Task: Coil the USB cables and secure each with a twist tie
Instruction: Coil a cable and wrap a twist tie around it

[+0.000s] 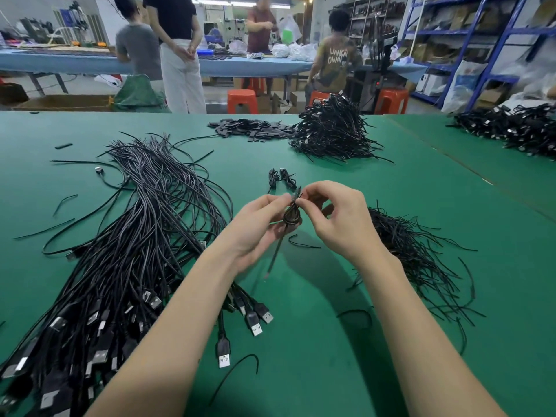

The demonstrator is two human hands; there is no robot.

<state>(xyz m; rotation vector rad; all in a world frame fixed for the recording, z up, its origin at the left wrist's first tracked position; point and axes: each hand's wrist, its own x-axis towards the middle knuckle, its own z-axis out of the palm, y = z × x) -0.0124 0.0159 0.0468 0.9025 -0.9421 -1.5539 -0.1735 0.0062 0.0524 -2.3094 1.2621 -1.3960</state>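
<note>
My left hand (258,224) grips the coiled cable (292,216) at the frame's centre while my right hand (337,218) pinches the twist tie (296,196) at its top; I judge I'm mid-tying, and twisting tight comes next. Loose cables (126,251) lie lower left on the green worktop (316,341); finished bundles (331,130) and people stand beyond.

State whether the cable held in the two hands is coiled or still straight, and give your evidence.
Coiled. The cable forms a small loop bundle between the left hand and right hand, with one tail hanging below. Whether the tie is fastened cannot be told.
</note>
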